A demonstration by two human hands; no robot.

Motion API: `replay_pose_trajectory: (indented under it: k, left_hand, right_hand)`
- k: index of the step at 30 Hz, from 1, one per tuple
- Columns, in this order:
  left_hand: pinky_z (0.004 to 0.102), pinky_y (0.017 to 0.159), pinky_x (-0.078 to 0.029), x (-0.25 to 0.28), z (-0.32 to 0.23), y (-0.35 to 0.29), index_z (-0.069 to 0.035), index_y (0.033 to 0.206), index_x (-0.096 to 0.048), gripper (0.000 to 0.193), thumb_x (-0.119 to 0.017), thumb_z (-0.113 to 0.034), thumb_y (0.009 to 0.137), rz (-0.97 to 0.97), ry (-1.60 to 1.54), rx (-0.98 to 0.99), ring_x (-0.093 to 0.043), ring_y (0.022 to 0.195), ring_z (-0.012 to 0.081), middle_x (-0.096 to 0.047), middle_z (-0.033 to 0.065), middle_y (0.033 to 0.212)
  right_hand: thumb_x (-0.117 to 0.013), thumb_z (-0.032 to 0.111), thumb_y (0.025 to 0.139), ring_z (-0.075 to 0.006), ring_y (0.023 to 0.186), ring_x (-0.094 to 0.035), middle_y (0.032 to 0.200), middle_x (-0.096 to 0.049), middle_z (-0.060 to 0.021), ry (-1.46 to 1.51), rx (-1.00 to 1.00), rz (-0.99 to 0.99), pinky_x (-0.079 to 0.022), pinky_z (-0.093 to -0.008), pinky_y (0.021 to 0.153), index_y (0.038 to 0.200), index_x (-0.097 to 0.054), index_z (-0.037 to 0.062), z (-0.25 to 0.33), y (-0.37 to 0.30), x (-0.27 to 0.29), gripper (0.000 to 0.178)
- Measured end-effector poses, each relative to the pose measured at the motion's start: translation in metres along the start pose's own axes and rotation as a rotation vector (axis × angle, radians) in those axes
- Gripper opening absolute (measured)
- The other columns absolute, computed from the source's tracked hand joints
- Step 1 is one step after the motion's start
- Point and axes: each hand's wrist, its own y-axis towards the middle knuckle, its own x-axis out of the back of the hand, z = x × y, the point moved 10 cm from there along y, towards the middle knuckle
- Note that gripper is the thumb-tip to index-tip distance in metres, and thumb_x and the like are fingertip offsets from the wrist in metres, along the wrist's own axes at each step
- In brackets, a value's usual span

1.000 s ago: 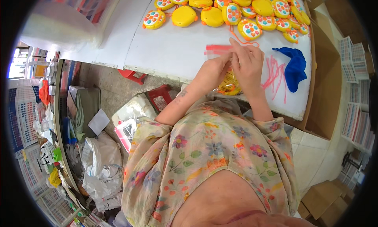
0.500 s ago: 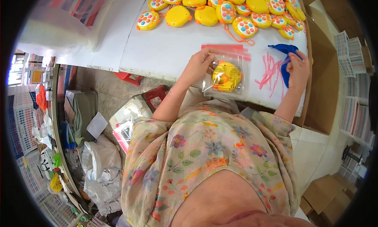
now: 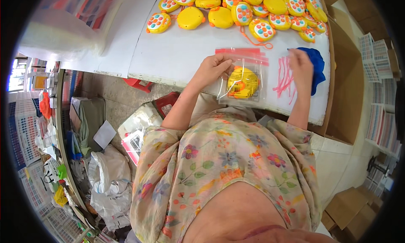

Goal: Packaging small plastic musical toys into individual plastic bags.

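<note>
A clear zip bag [image 3: 223, 96] with a pink-red strip along its top lies on the white table near my body. Inside it sits a round yellow toy [image 3: 244, 83], seen through the plastic. My left hand [image 3: 214, 70] pinches the bag's upper left edge. To the right, my right hand [image 3: 302, 68] is raised over thin pink strips [image 3: 283, 76], fingers drawn together; a tiny dark tip shows at the fingertips, too small to name. Just right of that hand lies a crumpled blue cloth or pouch [image 3: 317, 70], partly covered by the hand.
Many yellow toys with coloured buttons [image 3: 242, 13] are heaped along the table's far side. An orange cord loop [image 3: 263, 45] trails from one. A clear plastic bag [image 3: 59, 38] rests at the far left, and an open cardboard box [image 3: 346, 82] stands against the right edge.
My right hand has moved left, from the blue cloth to above the pink strips, its fingers drawn together. The blue cloth now lies spread wider. My left hand stays on the bag.
</note>
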Motion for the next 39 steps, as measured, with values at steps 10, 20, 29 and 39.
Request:
replay_pose_trajectory:
  k: [10, 20, 29, 39]
  left_hand:
    - [0.0249, 0.075, -0.052, 0.001, -0.004, -0.002, 0.003, 0.116, -0.056, 0.029, -0.049, -0.018, 0.097, 0.018, -0.014, 0.004, -0.063, 0.091, 0.0124, -0.066, 0.0075, 0.101]
    - [0.0286, 0.080, -0.052, 0.004, 0.003, -0.002, 0.000, 0.102, -0.062, 0.020, -0.043, -0.006, 0.095, 0.076, -0.074, -0.004, -0.062, 0.097, 0.0161, -0.065, 0.0093, 0.103]
    - [0.0309, 0.077, -0.052, 0.006, -0.012, -0.009, -0.003, 0.072, -0.049, 0.026, -0.044, -0.020, 0.092, 0.043, -0.285, -0.068, -0.056, 0.079, 0.0137, -0.054, 0.0042, 0.081]
    - [0.0301, 0.070, -0.052, 0.006, -0.001, -0.003, 0.002, 0.083, -0.059, 0.033, -0.055, -0.030, 0.094, -0.174, 0.130, 0.006, -0.060, 0.075, 0.0117, -0.062, 0.0069, 0.076]
  right_hand:
    - [-0.059, 0.006, 0.086, -0.0083, 0.071, -0.060, 0.082, -0.066, -0.0046, 0.378, -0.139, 0.411, -0.047, -0.0222, 0.063, 0.099, -0.059, 0.0000, -0.002, -0.029, -0.100, 0.014]
    - [-0.055, 0.005, 0.084, -0.0070, 0.072, -0.061, 0.079, -0.068, -0.0026, 0.535, -0.257, 0.360, -0.043, -0.0204, 0.060, 0.093, -0.064, 0.0050, -0.021, -0.035, -0.082, 0.013]
    - [-0.052, 0.013, 0.091, -0.0046, 0.063, -0.053, 0.083, -0.067, -0.0009, 0.612, -0.317, 0.251, -0.041, -0.0190, 0.056, 0.110, -0.059, 0.0069, -0.026, -0.031, -0.081, 0.021]
    - [-0.053, 0.014, 0.094, -0.0020, 0.063, -0.048, 0.086, -0.067, -0.0024, 0.454, -0.102, 0.021, -0.039, -0.0161, 0.054, 0.132, -0.046, 0.0027, 0.010, -0.020, -0.013, 0.040]
